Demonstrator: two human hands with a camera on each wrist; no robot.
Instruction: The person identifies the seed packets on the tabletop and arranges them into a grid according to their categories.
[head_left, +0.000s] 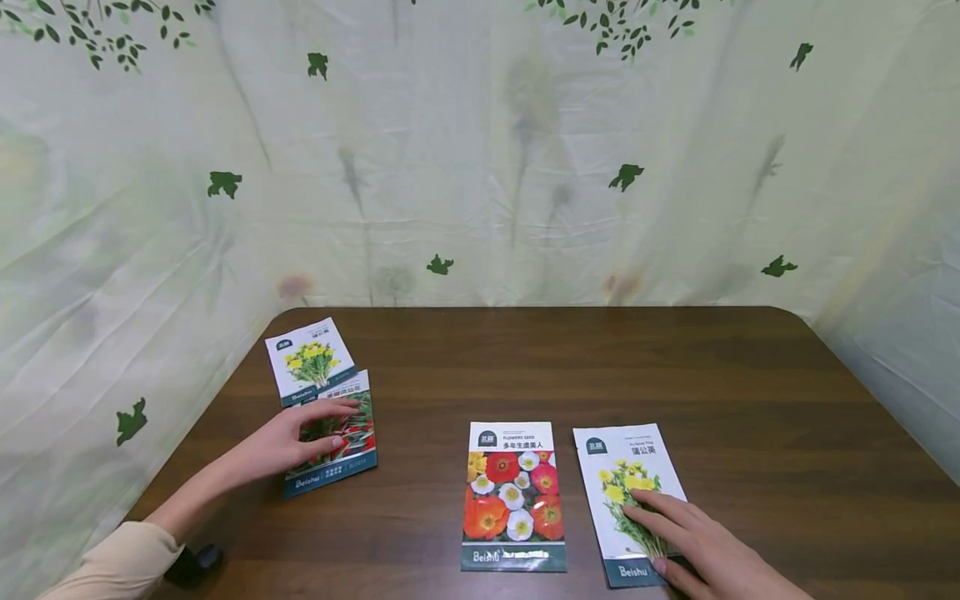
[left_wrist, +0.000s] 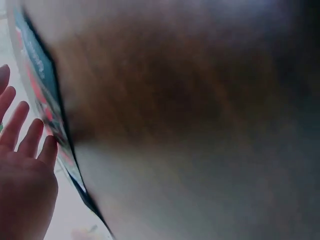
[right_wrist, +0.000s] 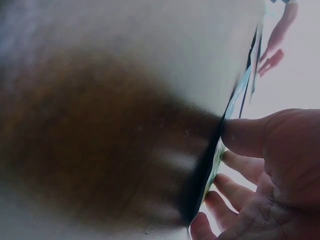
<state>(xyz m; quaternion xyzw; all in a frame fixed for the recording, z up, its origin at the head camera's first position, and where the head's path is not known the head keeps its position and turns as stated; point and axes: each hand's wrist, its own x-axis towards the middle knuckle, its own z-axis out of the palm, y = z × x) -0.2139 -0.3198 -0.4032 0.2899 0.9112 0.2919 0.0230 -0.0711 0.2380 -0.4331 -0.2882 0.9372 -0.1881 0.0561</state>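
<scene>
On the left of the table, my left hand (head_left: 288,437) lies over a seed packet with red flowers (head_left: 360,429); its fingers are loosely extended across the packet's face. A packet with yellow flowers (head_left: 311,358) overlaps the top of that one. At the front right, the fingertips of my right hand (head_left: 701,542) rest on another yellow-flower packet (head_left: 626,492), the thumb near its lower edge. In the right wrist view, the thumb and fingers of that hand (right_wrist: 280,175) touch the packet, seen nearly edge-on. Between the hands lies a packet with red, orange and white flowers (head_left: 513,500).
The packets lie on a dark brown wooden table (head_left: 525,362) with rounded far corners. A pale curtain with leaf prints (head_left: 480,167) hangs behind it and along both sides. A black device (head_left: 195,567) sits under the left wrist, by a beige sleeve (head_left: 123,562).
</scene>
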